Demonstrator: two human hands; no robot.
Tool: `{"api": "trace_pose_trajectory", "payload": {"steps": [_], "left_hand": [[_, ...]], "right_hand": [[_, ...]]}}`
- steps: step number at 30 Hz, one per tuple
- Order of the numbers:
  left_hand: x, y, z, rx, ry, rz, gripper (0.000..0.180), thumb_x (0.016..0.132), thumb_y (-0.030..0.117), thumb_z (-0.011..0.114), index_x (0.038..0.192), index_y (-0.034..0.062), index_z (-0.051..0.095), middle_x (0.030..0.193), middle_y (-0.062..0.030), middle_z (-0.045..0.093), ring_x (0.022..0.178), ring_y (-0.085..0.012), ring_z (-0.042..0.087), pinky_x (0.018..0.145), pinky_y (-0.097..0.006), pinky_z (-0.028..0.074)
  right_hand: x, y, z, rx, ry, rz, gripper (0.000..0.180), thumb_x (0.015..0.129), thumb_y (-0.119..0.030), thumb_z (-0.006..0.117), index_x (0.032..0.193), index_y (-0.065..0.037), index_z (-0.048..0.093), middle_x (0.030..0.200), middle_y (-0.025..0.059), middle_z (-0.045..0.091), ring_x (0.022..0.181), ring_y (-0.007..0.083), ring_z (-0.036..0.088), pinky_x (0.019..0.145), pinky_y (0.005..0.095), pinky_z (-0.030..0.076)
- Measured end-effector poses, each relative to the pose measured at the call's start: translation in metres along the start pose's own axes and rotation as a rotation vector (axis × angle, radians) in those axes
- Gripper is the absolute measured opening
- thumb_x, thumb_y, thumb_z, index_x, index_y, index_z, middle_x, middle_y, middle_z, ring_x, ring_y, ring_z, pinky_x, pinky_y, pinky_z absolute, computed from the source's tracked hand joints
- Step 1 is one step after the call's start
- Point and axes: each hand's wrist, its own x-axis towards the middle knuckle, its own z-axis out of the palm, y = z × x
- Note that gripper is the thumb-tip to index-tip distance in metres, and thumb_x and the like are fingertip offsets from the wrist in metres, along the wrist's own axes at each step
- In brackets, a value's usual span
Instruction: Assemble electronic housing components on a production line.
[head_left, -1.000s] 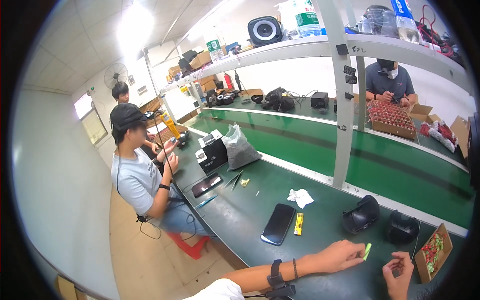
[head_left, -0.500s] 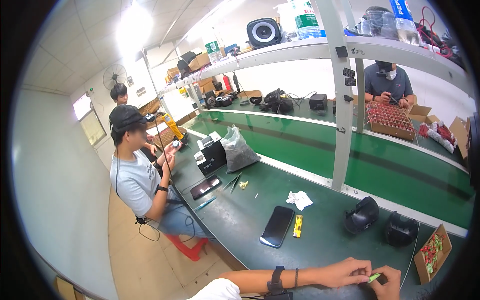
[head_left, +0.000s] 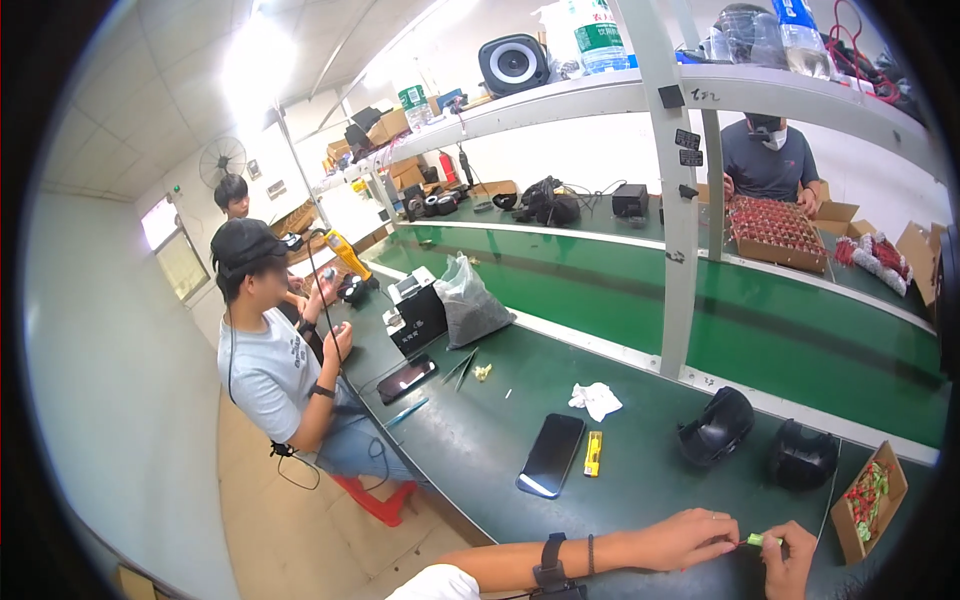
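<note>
Low at the right of the bench, my right hand (head_left: pixel 790 562) pinches a small green piece (head_left: pixel 754 540) between thumb and fingers. My left hand (head_left: pixel 690 541) is closed just left of it, its fingertips pressed together near the piece's end; what they hold is too small to make out, though a bit of red shows there. Right of my hands is an open cardboard box (head_left: pixel 843 527) with many small red and green pieces (head_left: pixel 868 497) inside. Beyond the hands lie two black curved plastic shells (head_left: pixel 716 428), (head_left: pixel 803 456).
A phone (head_left: pixel 551 455), a yellow packet (head_left: pixel 593 454) and crumpled tissue (head_left: pixel 596 400) lie ahead of my left forearm. Farther left are tweezers (head_left: pixel 465 368), another phone (head_left: pixel 407 379) and a bag (head_left: pixel 474 308). A metal post (head_left: pixel 676 250) rises behind. People sit at left and across.
My hands have drawn slightly apart, and the green piece now points left from my right fingers. The person at left raised a hand. The view has shifted slightly.
</note>
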Motion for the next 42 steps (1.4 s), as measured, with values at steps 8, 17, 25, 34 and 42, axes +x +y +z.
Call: {"api": "trace_pose_trajectory", "payload": {"steps": [8,17,25,34,42], "left_hand": [[0.001,0.01,-0.004,-0.051,-0.124,-0.122,0.017,0.104,0.018,0.062,0.101,0.0016,0.061,0.086,-0.0115,0.061,0.072,-0.028,0.061,0.068,-0.042,0.046],[0.001,0.011,-0.009,0.05,-0.104,-0.094,0.017,0.103,0.018,0.062,0.1,0.0018,0.061,0.084,-0.0112,0.061,0.071,-0.0276,0.06,0.067,-0.042,0.046],[0.0,0.015,-0.012,-0.024,-0.098,-0.113,0.019,0.102,0.02,0.065,0.101,0.0005,0.063,0.085,-0.0118,0.061,0.074,-0.0254,0.059,0.069,-0.04,0.048],[0.002,0.014,-0.01,0.013,-0.066,-0.055,0.02,0.102,0.019,0.065,0.1,-0.0005,0.063,0.088,-0.0119,0.059,0.075,-0.0268,0.057,0.07,-0.04,0.046],[0.002,0.011,-0.01,0.026,-0.044,-0.034,0.017,0.102,0.018,0.065,0.101,0.0004,0.063,0.089,-0.0122,0.059,0.076,-0.0279,0.058,0.07,-0.041,0.046]], "right_hand": [[-0.001,0.007,-0.003,-0.052,0.002,-0.086,0.028,0.102,-0.019,0.061,0.083,0.0,0.051,0.068,0.009,0.044,0.064,0.0175,0.039,0.059,0.0364,0.037],[0.0,-0.015,-0.007,-0.024,-0.061,0.099,0.014,0.093,-0.011,0.076,0.095,-0.001,0.066,0.079,0.0068,0.061,0.071,0.013,0.055,0.067,0.031,0.047],[-0.001,0.008,-0.001,-0.043,0.125,-0.04,0.019,0.101,-0.012,0.068,0.089,0.0,0.058,0.073,0.0084,0.05,0.069,0.0145,0.046,0.064,0.0322,0.043],[0.003,0.002,-0.001,0.077,0.154,-0.028,0.009,0.1,-0.007,0.069,0.101,0.001,0.066,0.086,0.0086,0.064,0.078,0.015,0.058,0.074,0.0301,0.049],[0.0,0.005,-0.001,0.099,0.141,-0.009,0.009,0.1,-0.008,0.068,0.101,0.001,0.068,0.086,0.0069,0.065,0.079,0.0134,0.058,0.073,0.0294,0.049]]}}
